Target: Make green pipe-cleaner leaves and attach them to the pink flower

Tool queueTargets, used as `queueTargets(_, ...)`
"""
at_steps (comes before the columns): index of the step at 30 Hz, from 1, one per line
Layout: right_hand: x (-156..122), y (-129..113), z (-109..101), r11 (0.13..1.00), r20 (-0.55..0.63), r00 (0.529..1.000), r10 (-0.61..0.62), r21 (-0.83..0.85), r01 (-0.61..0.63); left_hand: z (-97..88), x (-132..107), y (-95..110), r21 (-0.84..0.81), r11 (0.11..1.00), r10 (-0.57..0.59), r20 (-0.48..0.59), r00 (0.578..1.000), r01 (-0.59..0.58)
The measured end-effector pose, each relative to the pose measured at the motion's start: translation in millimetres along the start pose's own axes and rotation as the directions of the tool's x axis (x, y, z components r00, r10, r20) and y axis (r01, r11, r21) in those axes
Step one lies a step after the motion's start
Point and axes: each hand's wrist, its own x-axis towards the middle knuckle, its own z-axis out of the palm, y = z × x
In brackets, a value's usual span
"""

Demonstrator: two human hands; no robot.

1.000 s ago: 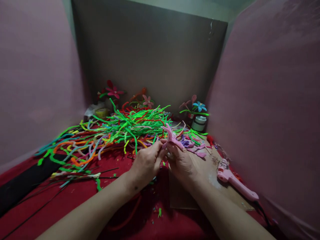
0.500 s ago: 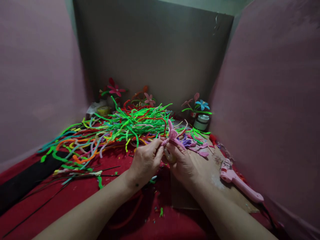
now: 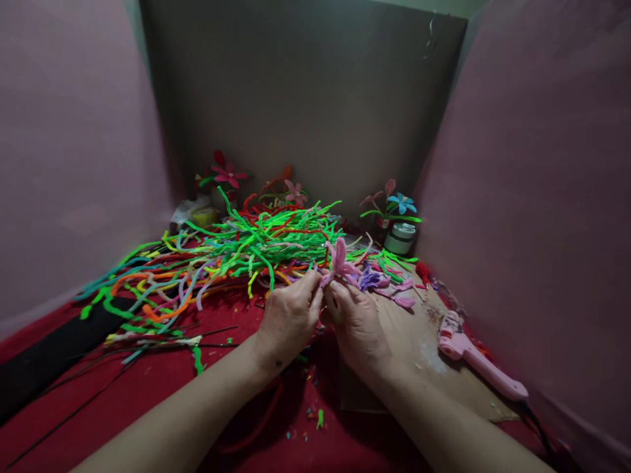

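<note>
My left hand and my right hand meet at the middle of the red cloth, fingers pinched together on a small pink pipe-cleaner flower. Its looped petals stick up above my fingertips. Just beyond it spreads a big heap of pipe cleaners, mostly bright green with orange, red, blue and yellow ones. Loose pink and purple petal pieces lie to the right of the flower on a cardboard sheet.
A pink glue gun lies on the cardboard at right. Finished flowers stand at the back, a blue one beside a small white jar. Thin black wires lie at left. Pink walls and a brown board enclose the space.
Both hands have stayed pinched on the pink flower and turned it slightly; the view has drifted a little, so things sit slightly right of before.
</note>
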Motion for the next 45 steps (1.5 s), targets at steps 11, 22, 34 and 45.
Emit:
queueTargets(11,-9.5,-1.5,3.9,0.997,-0.059,0.996,0.066,0.044,-0.064,-4.4,0.0,-8.8,0.296,0.935,0.189,0.049,0.981,-0.195)
queueTargets(22,-7.7,0.8,2.5,0.920,-0.066,0.982,0.179,0.364,-0.143,-8.3,-0.6,-4.5,0.184,0.968,0.156,0.082,0.984,-0.169)
queueTargets(34,-6.3,-0.5,1.8,0.975,-0.137,0.982,0.133,0.196,-0.105,-9.2,-1.4,2.1,-0.149,0.987,-0.051,0.098,0.994,0.065)
queueTargets(45,-2.4,7.1,1.4,0.935,-0.019,0.989,0.149,0.329,-0.135,-14.3,10.1,12.1,-0.670,0.319,-0.316,0.592,0.742,0.670)
